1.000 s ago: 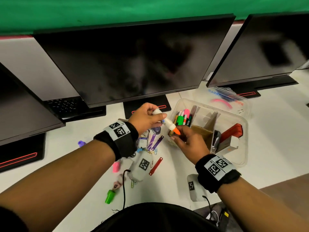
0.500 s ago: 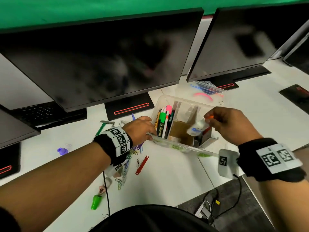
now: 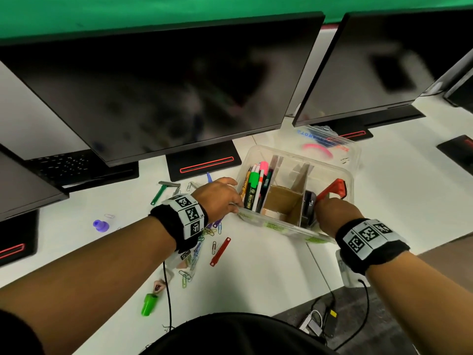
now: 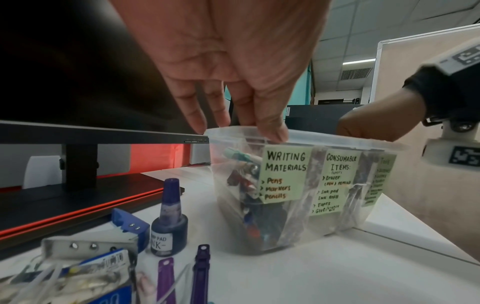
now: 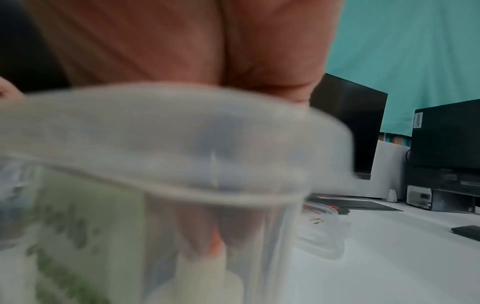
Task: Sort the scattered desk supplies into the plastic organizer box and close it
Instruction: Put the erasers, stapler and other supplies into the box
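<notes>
The clear organizer box (image 3: 294,152) stands open on the white desk, with pens and markers (image 3: 256,185) in its left compartment and a red stapler (image 3: 335,190) at the right. Green labels show on its front wall (image 4: 285,174). My left hand (image 3: 220,196) rests straight fingertips (image 4: 272,131) on the box's left front rim. My right hand (image 3: 332,211) reaches down into the right compartment. Through the blurred clear wall (image 5: 182,123) its fingers seem to hold a white bottle (image 5: 202,273) by its orange cap.
The box lid (image 3: 330,144) lies behind the box. Left of it are scattered paper clips (image 3: 204,234), a red fastener (image 3: 220,248), a green cap (image 3: 149,303), a purple cap (image 3: 100,225) and an ink bottle (image 4: 170,218). Monitors (image 3: 163,93) overhang the desk's back.
My right hand took the white bottle from the left hand, carried it over the box and has gone down into the right compartment. The left hand moved to the box rim.
</notes>
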The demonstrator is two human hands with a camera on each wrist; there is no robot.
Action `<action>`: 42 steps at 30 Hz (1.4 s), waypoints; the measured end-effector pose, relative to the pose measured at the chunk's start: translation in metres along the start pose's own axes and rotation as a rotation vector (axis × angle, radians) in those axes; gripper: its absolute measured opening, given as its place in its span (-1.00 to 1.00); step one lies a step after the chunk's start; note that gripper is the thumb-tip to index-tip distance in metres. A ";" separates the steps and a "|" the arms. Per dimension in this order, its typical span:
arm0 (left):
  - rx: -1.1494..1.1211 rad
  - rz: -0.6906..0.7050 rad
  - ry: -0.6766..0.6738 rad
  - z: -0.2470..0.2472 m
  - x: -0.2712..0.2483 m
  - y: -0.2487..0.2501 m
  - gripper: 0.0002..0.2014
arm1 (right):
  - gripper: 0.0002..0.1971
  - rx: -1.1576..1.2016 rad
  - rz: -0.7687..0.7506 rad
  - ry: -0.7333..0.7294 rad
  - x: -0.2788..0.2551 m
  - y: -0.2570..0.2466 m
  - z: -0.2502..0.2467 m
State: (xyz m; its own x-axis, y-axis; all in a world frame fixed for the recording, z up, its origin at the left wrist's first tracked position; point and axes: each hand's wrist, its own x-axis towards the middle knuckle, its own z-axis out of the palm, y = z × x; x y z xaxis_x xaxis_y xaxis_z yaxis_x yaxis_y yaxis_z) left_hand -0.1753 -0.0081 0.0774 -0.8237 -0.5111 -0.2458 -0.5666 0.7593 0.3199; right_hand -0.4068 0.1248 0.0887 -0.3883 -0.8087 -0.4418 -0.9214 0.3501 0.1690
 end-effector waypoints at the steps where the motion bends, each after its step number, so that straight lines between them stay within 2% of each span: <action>1: -0.004 0.011 0.005 0.000 -0.001 0.000 -0.71 | -0.67 0.000 0.008 0.007 0.002 0.000 -0.001; 4: -0.047 0.021 0.107 0.002 -0.008 -0.006 -0.69 | -0.65 -0.019 0.010 0.015 0.005 -0.001 0.001; 8: -0.117 -0.177 0.225 -0.003 -0.016 -0.031 -0.71 | -0.64 0.004 0.023 0.007 0.006 -0.005 0.005; 13: -0.086 -0.392 0.055 0.010 -0.019 -0.066 -0.72 | -0.71 -0.011 0.020 -0.024 -0.001 -0.009 0.001; 21: -0.167 -0.417 0.025 0.014 0.022 -0.047 -0.49 | -0.79 0.072 0.079 0.042 -0.010 -0.014 -0.019; 25: -0.175 -0.474 0.011 0.017 0.042 -0.041 -0.56 | -0.84 0.168 0.015 0.110 -0.008 -0.014 -0.021; 27: -0.120 -0.471 -0.017 0.019 0.044 -0.040 -0.64 | -0.83 0.224 -0.035 0.143 -0.009 -0.012 -0.024; 30: -0.121 -0.481 0.040 0.013 0.040 -0.040 -0.70 | -0.84 0.356 -0.122 0.179 -0.012 -0.012 -0.031; 34: -0.201 -0.453 0.223 -0.022 0.025 -0.031 -0.71 | -0.84 0.544 -0.239 0.258 -0.015 -0.035 -0.044; 37: -0.184 -0.329 0.340 -0.045 0.004 -0.023 -0.77 | -0.65 0.756 -0.262 0.287 -0.010 -0.073 -0.052; 40: -0.184 -0.213 0.315 -0.057 -0.008 -0.013 -0.80 | -0.45 0.757 -0.291 0.227 0.000 -0.101 -0.056; 42: -0.219 -0.152 0.310 -0.062 -0.010 -0.003 -0.81 | -0.47 0.753 -0.331 0.186 0.005 -0.111 -0.057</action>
State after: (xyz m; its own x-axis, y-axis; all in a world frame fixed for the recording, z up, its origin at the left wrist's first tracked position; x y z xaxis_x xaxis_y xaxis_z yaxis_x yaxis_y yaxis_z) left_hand -0.1670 -0.0308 0.1355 -0.6794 -0.7332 -0.0284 -0.6462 0.5795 0.4965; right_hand -0.3075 0.0550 0.1184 -0.1574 -0.9668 -0.2013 -0.7558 0.2491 -0.6056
